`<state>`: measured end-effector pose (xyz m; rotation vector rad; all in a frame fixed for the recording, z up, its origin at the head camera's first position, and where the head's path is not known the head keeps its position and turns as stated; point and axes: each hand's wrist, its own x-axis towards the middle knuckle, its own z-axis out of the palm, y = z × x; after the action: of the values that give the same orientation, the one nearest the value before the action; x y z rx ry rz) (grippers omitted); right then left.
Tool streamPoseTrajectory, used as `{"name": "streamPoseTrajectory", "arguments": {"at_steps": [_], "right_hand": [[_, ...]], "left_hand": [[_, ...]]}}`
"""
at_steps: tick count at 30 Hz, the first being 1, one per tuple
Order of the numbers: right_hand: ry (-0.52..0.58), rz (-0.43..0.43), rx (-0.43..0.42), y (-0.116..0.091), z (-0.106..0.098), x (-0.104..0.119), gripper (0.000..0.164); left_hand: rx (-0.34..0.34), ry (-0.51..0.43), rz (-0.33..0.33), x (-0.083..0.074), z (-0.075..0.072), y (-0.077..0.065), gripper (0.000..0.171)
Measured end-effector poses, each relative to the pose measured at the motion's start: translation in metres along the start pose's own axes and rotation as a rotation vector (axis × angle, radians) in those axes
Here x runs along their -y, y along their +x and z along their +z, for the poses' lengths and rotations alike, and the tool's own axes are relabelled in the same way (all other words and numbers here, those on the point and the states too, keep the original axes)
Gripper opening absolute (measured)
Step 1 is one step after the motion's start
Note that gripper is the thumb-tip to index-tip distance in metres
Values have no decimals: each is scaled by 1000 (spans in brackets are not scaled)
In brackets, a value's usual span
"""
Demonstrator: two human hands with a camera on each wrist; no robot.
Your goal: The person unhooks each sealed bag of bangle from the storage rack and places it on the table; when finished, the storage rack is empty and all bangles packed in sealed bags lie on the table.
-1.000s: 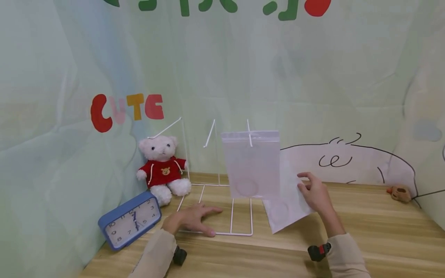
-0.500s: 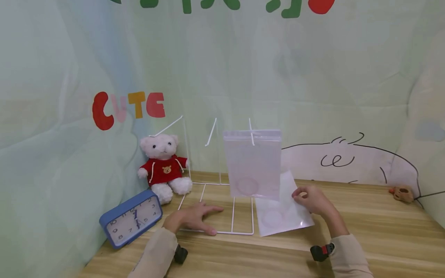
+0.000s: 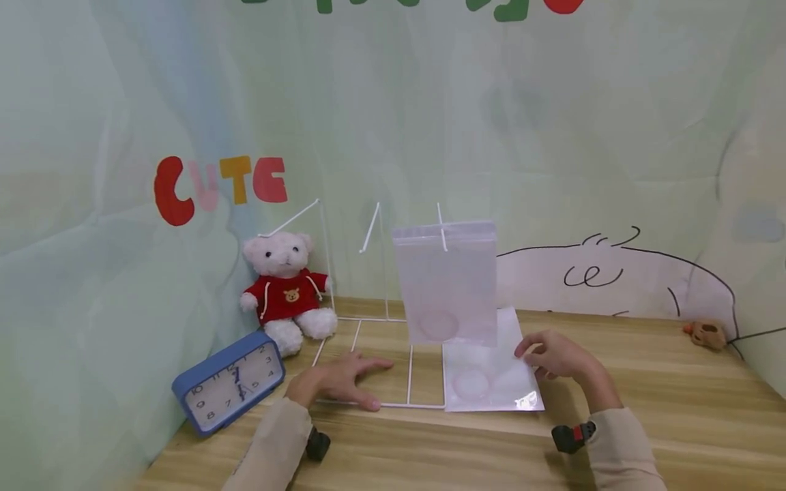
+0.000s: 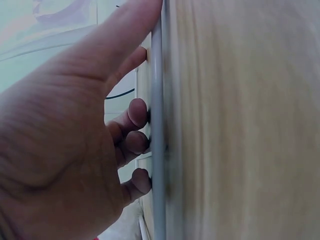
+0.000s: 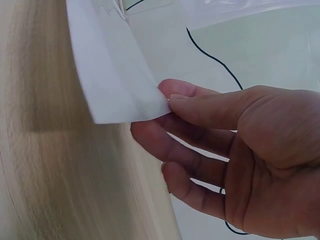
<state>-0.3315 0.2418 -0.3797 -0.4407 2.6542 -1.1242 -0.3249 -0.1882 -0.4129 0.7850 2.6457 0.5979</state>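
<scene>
A white wire rack [image 3: 410, 375] with several upright hooks stands on the table. From its right hook hangs a whitish zip-lock bag [image 3: 451, 286] with a faint ring mark near the bottom. Another such zip-lock bag [image 3: 491, 378] is low beside the rack's right side, its upper left part hidden behind the hanging one. My right hand [image 3: 561, 358] pinches its right edge between thumb and index finger; the right wrist view shows the pinched bag [image 5: 115, 75] closely. With spread fingers, my left hand [image 3: 340, 380] rests on the rack's base, touching the front wire [image 4: 158, 125].
A white teddy bear [image 3: 287, 293] in a red hoodie sits at the rack's left. Before it leans a blue clock [image 3: 230, 385]. A small brown toy [image 3: 706, 335] lies far right on the wooden table [image 3: 430, 453]. A printed cloth [image 3: 583, 123] hangs behind.
The bag in my right hand has come down and left, from tilted to nearly square beside the rack. My left hand stays on the base. The head view has shifted slightly.
</scene>
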Motion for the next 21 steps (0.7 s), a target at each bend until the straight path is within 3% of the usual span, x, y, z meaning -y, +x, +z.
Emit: {"name": "streamPoseTrajectory", "arguments": {"at_steps": [6,13,21], "right_hand": [[-34,17,60,-2,-4,-2,15],[-55,46,72,-10,-14,3,17],[-37,-70,-14,-10,-17,12,18]], "left_hand": [[7,-20,12,1,-2,0,81],[3,-16,28,1,-4,1,81],[-3,-16,26,2,-3,1,81]]}}
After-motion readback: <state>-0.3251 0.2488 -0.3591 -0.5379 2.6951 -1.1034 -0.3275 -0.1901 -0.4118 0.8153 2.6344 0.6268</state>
